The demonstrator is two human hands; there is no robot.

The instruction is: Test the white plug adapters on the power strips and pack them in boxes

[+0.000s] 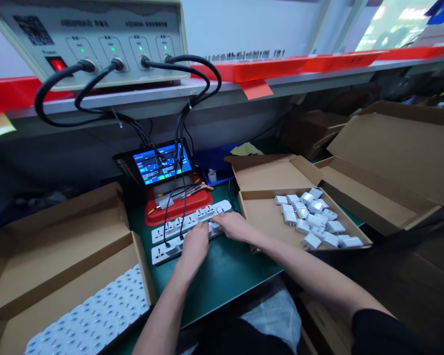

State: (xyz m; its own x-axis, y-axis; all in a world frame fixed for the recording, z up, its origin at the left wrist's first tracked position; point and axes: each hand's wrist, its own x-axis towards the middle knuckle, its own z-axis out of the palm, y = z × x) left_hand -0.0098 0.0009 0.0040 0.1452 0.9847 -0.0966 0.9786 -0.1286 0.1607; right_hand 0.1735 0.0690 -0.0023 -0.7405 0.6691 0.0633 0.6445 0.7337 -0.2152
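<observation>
Two white power strips lie side by side on the green mat (pixel 222 276). My left hand (pixel 195 245) rests on the middle of the nearer power strip (pixel 162 252), fingers curled down over something white that I cannot make out. My right hand (pixel 232 226) presses on the same strip's right end, fingers bent over a white piece. The farther power strip (pixel 192 217) has black cables plugged into it. An open cardboard box (pixel 259 209) to the right holds several loose white adapters (pixel 313 221).
A beige tester (pixel 92 39) with green lights and a red switch stands on the shelf, its black cables running down. A small screen (pixel 161 162) sits behind a red tray (pixel 177 204). A box at the left (pixel 59 266) holds rows of white adapters (pixel 96 315).
</observation>
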